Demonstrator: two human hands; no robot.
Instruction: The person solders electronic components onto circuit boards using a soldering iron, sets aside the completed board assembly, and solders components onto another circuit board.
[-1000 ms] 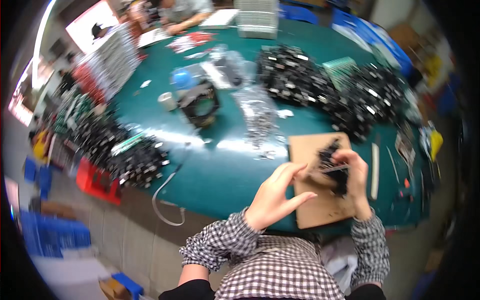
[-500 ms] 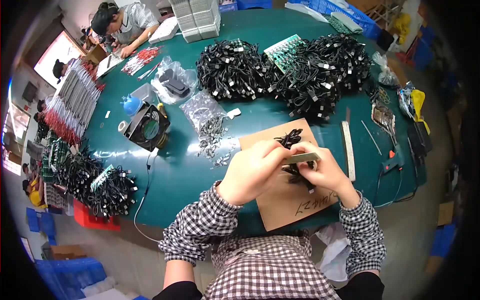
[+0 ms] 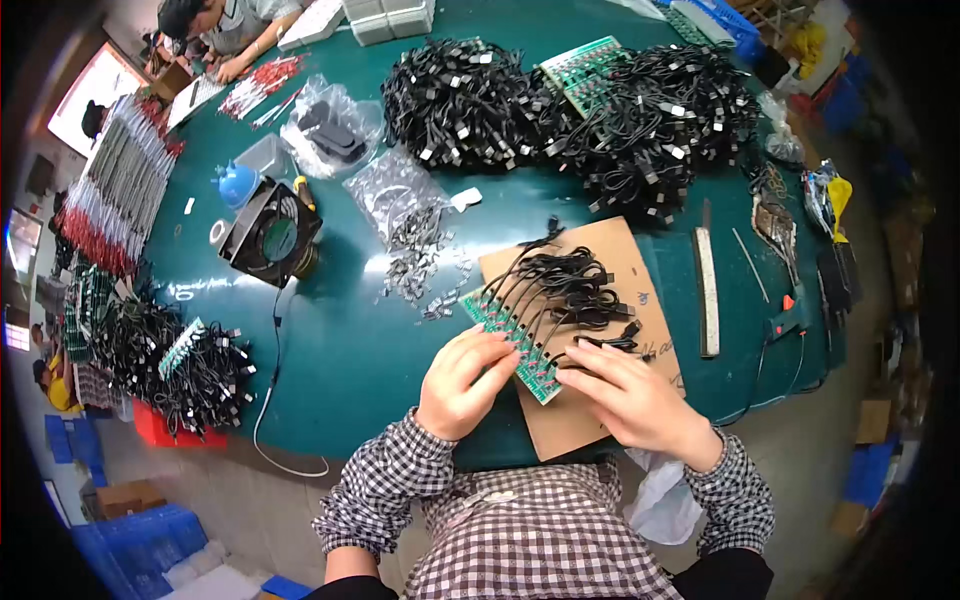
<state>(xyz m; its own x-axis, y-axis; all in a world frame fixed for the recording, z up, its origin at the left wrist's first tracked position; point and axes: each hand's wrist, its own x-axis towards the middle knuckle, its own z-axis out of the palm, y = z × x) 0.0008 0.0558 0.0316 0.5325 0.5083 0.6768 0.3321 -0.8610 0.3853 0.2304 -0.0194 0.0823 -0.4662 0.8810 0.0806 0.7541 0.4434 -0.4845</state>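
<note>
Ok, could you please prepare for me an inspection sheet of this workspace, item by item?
Surface: green tabletop, with a cardboard sheet on it before the person.
Work pieces: green circuit board lying slantwise, black leads running from it across the cardboard.
Clutter: fan, plastic bag, loose small parts, glue gun.
Hands: left hand has fingertips at the board; whether it grips is unclear. Right hand has fingers extended by the board's near end.
Cables: large black heap at the far side, smaller heap at left; white cord hangs over the edge.
Surroundings: co-worker at far left; blue crate at lower left.
</note>
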